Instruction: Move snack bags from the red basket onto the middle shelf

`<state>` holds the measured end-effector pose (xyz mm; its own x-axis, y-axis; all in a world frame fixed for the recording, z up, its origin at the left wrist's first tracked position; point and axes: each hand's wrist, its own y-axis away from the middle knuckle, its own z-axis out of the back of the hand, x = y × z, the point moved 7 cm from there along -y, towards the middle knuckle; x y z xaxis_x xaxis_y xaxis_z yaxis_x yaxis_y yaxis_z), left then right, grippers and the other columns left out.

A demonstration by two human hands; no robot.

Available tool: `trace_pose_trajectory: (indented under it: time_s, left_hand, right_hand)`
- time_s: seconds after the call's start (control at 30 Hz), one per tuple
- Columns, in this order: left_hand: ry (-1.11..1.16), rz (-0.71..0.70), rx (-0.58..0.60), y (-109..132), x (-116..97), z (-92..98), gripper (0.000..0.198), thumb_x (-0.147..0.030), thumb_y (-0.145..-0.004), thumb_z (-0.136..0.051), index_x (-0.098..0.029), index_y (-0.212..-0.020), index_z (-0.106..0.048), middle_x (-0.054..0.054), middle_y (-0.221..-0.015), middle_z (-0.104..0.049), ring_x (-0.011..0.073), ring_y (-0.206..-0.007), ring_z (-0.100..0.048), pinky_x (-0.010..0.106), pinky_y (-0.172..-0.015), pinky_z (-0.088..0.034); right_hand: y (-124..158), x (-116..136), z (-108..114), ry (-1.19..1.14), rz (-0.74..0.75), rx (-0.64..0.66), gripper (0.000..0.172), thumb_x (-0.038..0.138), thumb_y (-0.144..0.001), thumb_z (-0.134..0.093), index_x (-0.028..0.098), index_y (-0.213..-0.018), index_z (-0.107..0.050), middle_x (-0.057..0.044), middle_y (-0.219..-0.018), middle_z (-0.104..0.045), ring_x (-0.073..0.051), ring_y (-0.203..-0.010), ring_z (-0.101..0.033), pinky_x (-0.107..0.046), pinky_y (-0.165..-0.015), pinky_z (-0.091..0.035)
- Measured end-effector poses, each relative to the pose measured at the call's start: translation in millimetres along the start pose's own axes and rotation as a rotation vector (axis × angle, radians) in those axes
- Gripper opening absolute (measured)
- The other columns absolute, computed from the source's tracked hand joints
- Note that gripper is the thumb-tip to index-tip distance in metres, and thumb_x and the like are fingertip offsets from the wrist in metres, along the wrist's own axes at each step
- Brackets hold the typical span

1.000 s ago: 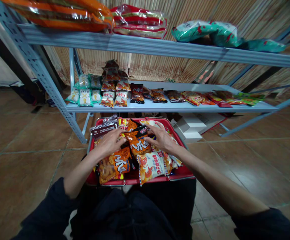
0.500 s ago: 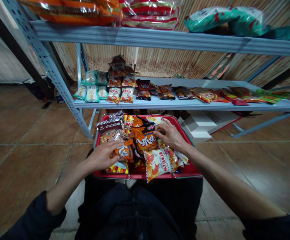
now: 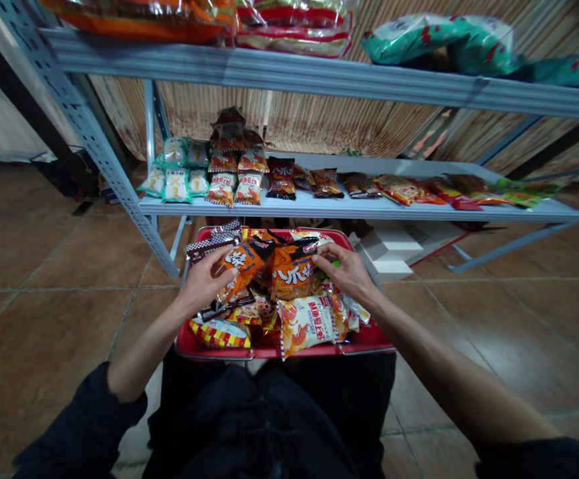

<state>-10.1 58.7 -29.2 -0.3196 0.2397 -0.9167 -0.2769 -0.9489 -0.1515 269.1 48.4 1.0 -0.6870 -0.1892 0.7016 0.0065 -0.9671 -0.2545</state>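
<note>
A red basket [image 3: 363, 340] full of snack bags stands in front of my lap. My left hand [image 3: 203, 278] is closed on an orange and black snack bag [image 3: 243, 261], held tilted over the basket's left half. My right hand [image 3: 345, 267] pinches the upper right edge of a second orange and black snack bag [image 3: 292, 271], which is upright beside the first. Just below it lies a white and orange snack bag [image 3: 305, 324]. A yellow and red striped bag [image 3: 222, 332] is at the basket's front left. Brown checked packets [image 3: 214, 239] are partly hidden behind my left hand.
Beyond the basket runs a blue metal shelf [image 3: 319, 209] with green-white bags [image 3: 175, 185], stacked orange-white bags [image 3: 222, 187] and a row of dark and red packets [image 3: 326, 183]. An upper shelf [image 3: 289, 76] holds larger bags. White boxes [image 3: 389, 249] sit below, right of the basket.
My left hand has lifted its orange and black bag up and turned it, bringing it beside the other one. My right hand has stayed at its bag. The view has shifted slightly.
</note>
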Motion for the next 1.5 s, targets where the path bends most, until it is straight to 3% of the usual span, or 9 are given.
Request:
trace_pose_trajectory:
  time_s: [0.17, 0.33, 0.67, 0.9, 1.0, 1.1, 1.23, 1.3, 1.5]
  left_hand:
    - [-0.127, -0.026, 0.063, 11.7, 6.6, -19.4, 0.048, -0.035, -0.076, -0.053, -0.020, -0.122, -0.049, 0.008, -0.118, -0.057, 0.0235, -0.106, -0.054, 0.041, -0.092, -0.040]
    - [-0.154, -0.011, 0.046, 16.5, 4.1, -19.3, 0.048, -0.035, -0.080, -0.047, -0.019, -0.125, -0.044, 0.007, -0.122, -0.054, 0.0216, -0.109, -0.052, 0.038, -0.092, -0.041]
    - [-0.421, -0.088, 0.341, 41.3, -5.0, -59.9, 0.060, -0.039, -0.080, -0.047, -0.019, -0.135, -0.031, 0.012, -0.136, -0.040, 0.0242, -0.122, -0.040, 0.043, -0.099, -0.034]
    - [-0.394, -0.114, 0.447, 37.1, -12.0, -65.0, 0.047, -0.044, -0.088, -0.033, -0.020, -0.127, -0.045, 0.007, -0.128, -0.050, 0.0178, -0.117, -0.045, 0.036, -0.099, -0.036]
    - [-0.402, -0.137, 0.426, 33.3, -15.4, -64.2, 0.042, -0.038, -0.090, -0.029, -0.021, -0.123, -0.049, 0.005, -0.123, -0.055, 0.0155, -0.112, -0.050, 0.034, -0.097, -0.038]
    - [-0.483, -0.178, 0.304, 27.0, -16.4, -59.6, 0.038, -0.032, -0.091, -0.028, -0.020, -0.113, -0.057, 0.005, -0.116, -0.060, 0.0162, -0.106, -0.053, 0.035, -0.095, -0.041]
    - [-0.688, -0.308, 0.162, 19.9, -17.8, -57.1, 0.034, -0.023, -0.088, -0.034, -0.016, -0.110, -0.058, 0.008, -0.125, -0.053, 0.0226, -0.124, -0.038, 0.044, -0.102, -0.034]
    - [-0.748, -0.348, 0.169, 16.7, -16.2, -58.4, 0.033, -0.020, -0.086, -0.036, -0.015, -0.111, -0.057, 0.009, -0.127, -0.050, 0.0236, -0.129, -0.029, 0.045, -0.104, -0.031]
    - [-0.752, -0.367, 0.300, 8.3, -8.3, -58.8, 0.031, -0.022, -0.085, -0.042, -0.019, -0.112, -0.056, 0.005, -0.126, -0.051, 0.0217, -0.131, -0.025, 0.042, -0.105, -0.029]
  right_hand:
    - [1.0, -2.4, 1.4, -0.067, -0.028, -0.031, 0.019, 0.038, -0.074, -0.055, 0.019, -0.074, -0.054, 0.000, -0.070, -0.056, -0.013, -0.067, -0.053, -0.026, -0.065, -0.043]
    - [2.3, -7.3, -2.9, -0.217, -0.072, -0.023, 0.023, 0.042, -0.073, -0.056, 0.019, -0.075, -0.052, 0.000, -0.070, -0.055, -0.012, -0.065, -0.053, -0.026, -0.063, -0.046]
    - [7.1, -14.3, 2.1, -0.181, -0.074, -0.079, 0.020, 0.041, -0.074, -0.055, 0.021, -0.078, -0.052, 0.000, -0.071, -0.055, -0.014, -0.063, -0.054, -0.027, -0.060, -0.048]
    - [10.7, -0.6, 4.9, -0.074, -0.028, -0.082, 0.016, 0.036, -0.077, -0.052, 0.021, -0.075, -0.053, -0.001, -0.071, -0.056, -0.015, -0.064, -0.055, -0.028, -0.061, -0.046]
    - [9.0, 8.1, 13.0, 0.082, 0.107, -0.176, 0.013, 0.034, -0.075, -0.053, 0.021, -0.072, -0.054, -0.004, -0.080, -0.061, -0.020, -0.080, -0.058, -0.035, -0.075, -0.046]
    - [8.2, 5.6, 19.0, 0.172, 0.216, -0.257, 0.011, 0.033, -0.073, -0.056, 0.022, -0.069, -0.056, -0.006, -0.107, -0.060, -0.026, -0.110, -0.048, -0.045, -0.096, -0.034]
    - [5.8, -21.1, 15.8, 0.094, 0.072, -0.170, 0.013, 0.035, -0.076, -0.053, 0.022, -0.072, -0.056, -0.007, -0.120, -0.053, -0.024, -0.117, -0.045, -0.046, -0.096, -0.035]
    - [6.6, -27.2, 13.3, 0.055, 0.031, -0.119, 0.013, 0.034, -0.076, -0.052, 0.022, -0.072, -0.054, -0.008, -0.119, -0.053, -0.024, -0.115, -0.047, -0.044, -0.094, -0.036]
    - [9.1, -27.7, 14.4, 0.022, -0.011, -0.116, 0.015, 0.034, -0.075, -0.052, 0.021, -0.068, -0.053, -0.008, -0.117, -0.055, -0.024, -0.113, -0.047, -0.042, -0.095, -0.034]
